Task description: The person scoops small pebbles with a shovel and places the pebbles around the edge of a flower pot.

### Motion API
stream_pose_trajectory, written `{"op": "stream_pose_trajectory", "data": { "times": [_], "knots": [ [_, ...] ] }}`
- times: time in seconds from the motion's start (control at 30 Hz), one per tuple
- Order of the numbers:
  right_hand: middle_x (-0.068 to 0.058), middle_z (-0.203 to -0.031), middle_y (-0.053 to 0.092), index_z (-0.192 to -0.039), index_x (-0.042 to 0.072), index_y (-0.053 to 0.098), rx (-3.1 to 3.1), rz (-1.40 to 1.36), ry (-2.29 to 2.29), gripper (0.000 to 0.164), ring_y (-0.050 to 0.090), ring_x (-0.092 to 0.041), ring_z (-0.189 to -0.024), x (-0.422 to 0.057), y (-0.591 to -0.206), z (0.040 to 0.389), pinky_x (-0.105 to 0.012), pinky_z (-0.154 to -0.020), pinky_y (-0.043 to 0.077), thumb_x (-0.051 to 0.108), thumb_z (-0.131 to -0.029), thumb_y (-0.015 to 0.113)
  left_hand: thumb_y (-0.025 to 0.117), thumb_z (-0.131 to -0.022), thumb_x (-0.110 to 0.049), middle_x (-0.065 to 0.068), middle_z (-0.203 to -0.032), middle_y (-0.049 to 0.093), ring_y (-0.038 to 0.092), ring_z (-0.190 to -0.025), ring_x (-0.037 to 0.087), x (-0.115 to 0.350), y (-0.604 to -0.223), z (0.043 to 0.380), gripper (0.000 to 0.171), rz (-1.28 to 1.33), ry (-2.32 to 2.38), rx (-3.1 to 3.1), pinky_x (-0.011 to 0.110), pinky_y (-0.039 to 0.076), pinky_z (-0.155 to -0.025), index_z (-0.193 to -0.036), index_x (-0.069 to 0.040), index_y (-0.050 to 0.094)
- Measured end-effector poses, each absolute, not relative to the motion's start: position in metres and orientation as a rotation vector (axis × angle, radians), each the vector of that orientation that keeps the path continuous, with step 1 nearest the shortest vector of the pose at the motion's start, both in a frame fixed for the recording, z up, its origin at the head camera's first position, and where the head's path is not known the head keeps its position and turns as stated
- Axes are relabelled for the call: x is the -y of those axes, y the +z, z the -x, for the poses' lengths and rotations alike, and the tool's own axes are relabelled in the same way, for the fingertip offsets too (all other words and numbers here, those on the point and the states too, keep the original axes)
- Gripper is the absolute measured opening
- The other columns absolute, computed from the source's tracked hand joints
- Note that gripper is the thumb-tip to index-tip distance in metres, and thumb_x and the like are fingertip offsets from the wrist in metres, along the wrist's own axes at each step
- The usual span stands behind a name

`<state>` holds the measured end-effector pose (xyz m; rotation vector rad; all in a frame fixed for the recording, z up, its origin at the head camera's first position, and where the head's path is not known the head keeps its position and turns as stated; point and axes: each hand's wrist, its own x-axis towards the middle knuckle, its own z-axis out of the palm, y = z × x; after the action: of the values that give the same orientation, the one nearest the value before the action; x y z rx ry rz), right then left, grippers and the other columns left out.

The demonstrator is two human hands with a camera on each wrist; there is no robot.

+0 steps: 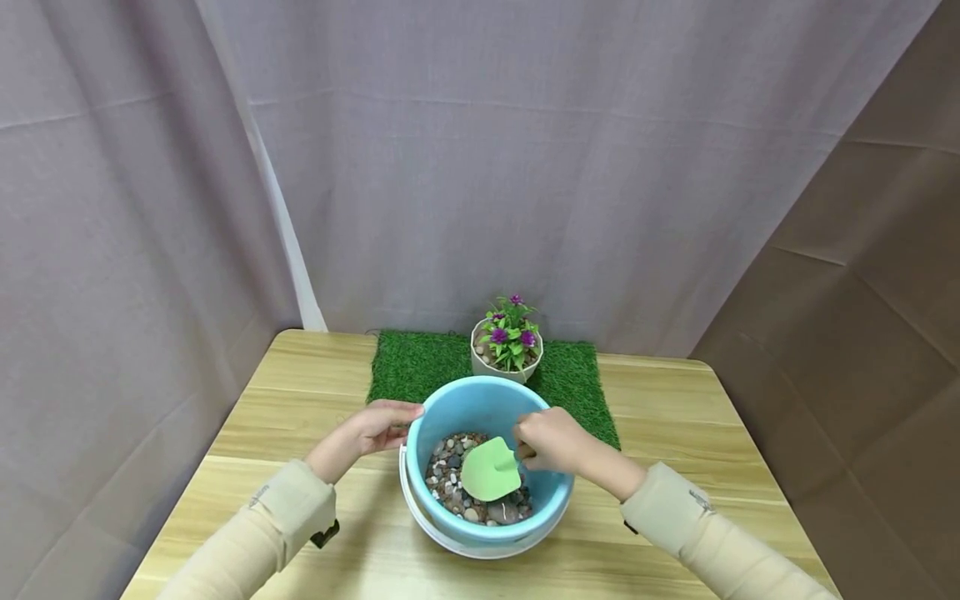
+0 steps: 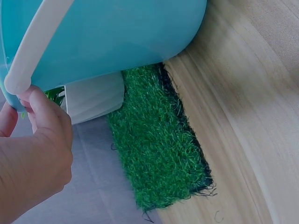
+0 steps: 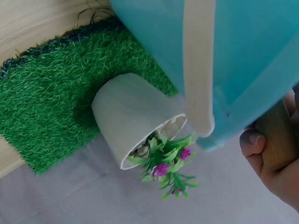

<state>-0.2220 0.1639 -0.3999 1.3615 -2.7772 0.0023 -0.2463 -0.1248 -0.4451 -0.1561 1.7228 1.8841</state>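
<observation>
A light blue bucket with a white handle stands at the table's front, with pebbles across its bottom. My left hand pinches the bucket's rim on the left, thumb and fingers on either side of it near the handle's pivot in the left wrist view. Inside the bucket's right part, my right hand grips a small shovel with a light green blade. The blade lies over the pebbles. In the right wrist view the shovel's wooden handle shows between the fingers.
Behind the bucket, a white pot with purple flowers and stones stands on a green artificial grass mat. Wooden tabletop lies around the mat. Grey curtains hang behind and at the sides.
</observation>
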Motion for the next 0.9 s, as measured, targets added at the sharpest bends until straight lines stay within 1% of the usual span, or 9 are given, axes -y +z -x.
{"op": "stream_pose_trajectory", "data": {
  "times": [0.1,0.23,0.3,0.37,0.43,0.5,0.57,0.77,0.9],
  "knots": [
    [0.009,-0.059,0.031,-0.055,0.018,0.041,2.744,-1.398,-0.059,0.032,0.021,-0.004,-0.053,-0.159,-0.402,0.220,-0.013,-0.046,0.018,0.006,-0.066,0.069,0.057,-0.093,-0.012,-0.004,-0.073,0.062,0.060,-0.065,0.004,0.125,-0.445,0.246,0.045,0.159,1.884,-1.715,0.013,0.057,-0.063,-0.130,0.009,0.045],
    [0.007,-0.060,0.024,-0.055,0.020,0.031,2.726,-1.419,-0.076,0.041,0.017,-0.006,-0.053,-0.155,-0.403,0.219,-0.014,-0.049,0.013,0.002,-0.065,0.067,0.057,-0.093,-0.012,-0.005,-0.073,0.063,0.060,-0.065,0.004,0.125,-0.444,0.246,0.046,0.160,1.885,-1.713,0.013,0.058,-0.064,-0.131,0.010,0.044],
    [0.007,-0.059,0.024,-0.055,0.020,0.029,2.726,-1.417,-0.076,0.043,0.017,-0.006,-0.053,-0.154,-0.403,0.219,-0.014,-0.048,0.012,0.001,-0.064,0.067,0.057,-0.093,-0.012,-0.005,-0.073,0.063,0.060,-0.065,0.004,0.125,-0.444,0.246,0.046,0.157,1.885,-1.717,0.014,0.058,-0.064,-0.132,0.010,0.044],
    [0.007,-0.058,0.026,-0.054,0.020,0.033,2.708,-1.427,-0.091,0.041,0.018,-0.006,-0.052,-0.154,-0.406,0.220,-0.014,-0.048,0.014,0.001,-0.063,0.068,0.057,-0.093,-0.012,-0.005,-0.073,0.062,0.060,-0.065,0.004,0.124,-0.445,0.246,0.047,0.156,1.884,-1.724,0.014,0.058,-0.064,-0.132,0.011,0.043],
    [0.008,-0.057,0.034,-0.054,0.020,0.041,2.669,-1.456,-0.138,0.036,0.022,-0.005,-0.050,-0.153,-0.410,0.221,-0.013,-0.046,0.019,0.003,-0.062,0.072,0.057,-0.093,-0.012,-0.004,-0.073,0.062,0.060,-0.066,0.004,0.124,-0.445,0.246,0.047,0.158,1.882,-1.726,0.013,0.058,-0.064,-0.132,0.010,0.043],
    [0.008,-0.058,0.042,-0.055,0.019,0.049,2.631,-1.486,-0.192,0.029,0.026,-0.005,-0.049,-0.151,-0.414,0.223,-0.014,-0.044,0.023,0.005,-0.062,0.073,0.057,-0.094,-0.013,-0.004,-0.074,0.062,0.060,-0.066,0.004,0.123,-0.444,0.246,0.047,0.161,1.877,-1.728,0.013,0.057,-0.063,-0.132,0.010,0.044],
    [0.009,-0.060,0.048,-0.058,0.020,0.054,2.594,-1.506,-0.223,0.025,0.031,-0.005,-0.048,-0.149,-0.418,0.224,-0.015,-0.043,0.027,0.009,-0.062,0.076,0.057,-0.094,-0.013,-0.004,-0.074,0.062,0.060,-0.066,0.004,0.123,-0.444,0.246,0.047,0.164,1.872,-1.730,0.013,0.057,-0.063,-0.132,0.009,0.044],
    [0.009,-0.057,0.047,-0.056,0.018,0.052,2.694,-1.518,-0.090,0.028,0.028,-0.002,-0.050,-0.146,-0.424,0.234,-0.013,-0.046,0.022,0.013,-0.065,0.077,0.057,-0.094,-0.015,-0.004,-0.072,0.062,0.059,-0.063,0.003,0.121,-0.442,0.245,0.046,0.188,1.859,-1.754,0.011,0.056,-0.059,-0.132,0.008,0.046],
    [0.010,-0.058,0.051,-0.056,0.019,0.052,2.732,-1.531,-0.031,0.027,0.032,0.000,-0.049,-0.142,-0.427,0.240,-0.011,-0.046,0.025,0.012,-0.065,0.077,0.058,-0.093,-0.014,-0.003,-0.073,0.062,0.058,-0.062,0.003,0.123,-0.442,0.242,0.047,0.196,1.871,-1.759,0.011,0.055,-0.058,-0.132,0.009,0.045]
  ]
}}
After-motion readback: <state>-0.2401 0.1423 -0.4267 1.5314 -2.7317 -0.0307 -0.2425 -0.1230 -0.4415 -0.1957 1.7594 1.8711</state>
